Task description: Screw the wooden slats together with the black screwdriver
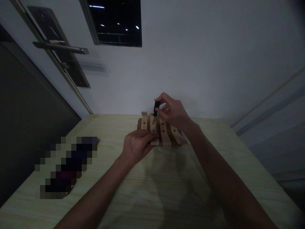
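Note:
On the table, near its far edge, lies a wooden rack [165, 130]: several pale, curved slats with dark holes across a browner board. My right hand [175, 113] pinches a small screwdriver [156, 107] by its black handle, fingers at its top and side. The metal shaft points down, with its tip at a hole in the second slat from the left. My left hand [138, 144] is closed on the rack's near left part, its fingers lying over the slats. Its thumb is partly hidden, and the left hand covers the lower end of the leftmost slat.
The pale wood-grain table [114, 203] meets a white door [190, 57] at its far edge. A metal door handle [60, 47] juts out at upper left, beside a dark window [116, 22]. A pixelated object [68, 167] lies at the table's left side.

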Demonstrator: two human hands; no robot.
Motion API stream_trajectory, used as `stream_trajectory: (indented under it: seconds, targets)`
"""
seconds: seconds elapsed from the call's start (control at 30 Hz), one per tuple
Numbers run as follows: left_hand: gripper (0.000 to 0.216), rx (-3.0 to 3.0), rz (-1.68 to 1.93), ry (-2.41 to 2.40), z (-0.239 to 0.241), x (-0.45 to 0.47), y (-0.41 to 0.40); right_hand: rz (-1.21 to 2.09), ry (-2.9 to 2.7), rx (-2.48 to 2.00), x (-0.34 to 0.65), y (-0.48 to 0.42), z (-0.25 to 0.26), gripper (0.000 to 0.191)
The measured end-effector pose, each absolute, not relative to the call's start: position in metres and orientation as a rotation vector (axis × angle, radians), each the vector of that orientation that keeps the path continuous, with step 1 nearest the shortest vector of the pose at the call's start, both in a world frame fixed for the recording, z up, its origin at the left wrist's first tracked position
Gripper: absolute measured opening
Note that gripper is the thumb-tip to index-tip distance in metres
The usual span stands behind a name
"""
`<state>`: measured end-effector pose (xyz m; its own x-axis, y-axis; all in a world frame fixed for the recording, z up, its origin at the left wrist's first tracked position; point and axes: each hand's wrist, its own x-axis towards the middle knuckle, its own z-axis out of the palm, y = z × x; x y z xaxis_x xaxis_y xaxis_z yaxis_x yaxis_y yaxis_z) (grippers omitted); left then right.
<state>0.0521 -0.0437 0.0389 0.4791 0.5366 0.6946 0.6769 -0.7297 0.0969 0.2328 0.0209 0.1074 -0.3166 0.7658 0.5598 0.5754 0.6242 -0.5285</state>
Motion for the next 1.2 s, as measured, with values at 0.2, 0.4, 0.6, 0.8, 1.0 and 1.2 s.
stream_trajectory:
  seconds: [0.2, 0.4, 0.6, 0.8, 1.0, 1.2]
  targets:
    - [0.017, -2.518, -1.090, -1.050, 0.0380, 0.0520, -0.0435, 0.161, -2.042, -1.062, 0.2333, 0.0234, 0.1063, 0.028]
    - [0.016, -2.491, -1.111, -1.028, 0.0383, 0.0527, -0.0432, 0.176, -2.030, -1.076, 0.2340, 0.0241, 0.1039, 0.025]
    - [0.015, -2.486, -1.116, -1.015, 0.0389, 0.0530, -0.0430, 0.292, -2.042, -0.983, 0.2345, 0.0262, 0.1015, 0.033]
    - [0.018, -2.471, -1.093, -1.028, 0.0376, 0.0524, -0.0429, 0.345, -2.031, -0.969, 0.2341, 0.0262, 0.1011, 0.029]
    - [0.019, -2.479, -1.101, -1.030, 0.0386, 0.0530, -0.0437, 0.227, -1.977, -1.016, 0.2334, 0.0270, 0.1002, 0.027]
    - [0.018, -2.479, -1.108, -1.021, 0.0368, 0.0527, -0.0433, 0.392, -2.008, -0.947, 0.2324, 0.0227, 0.1032, 0.031]
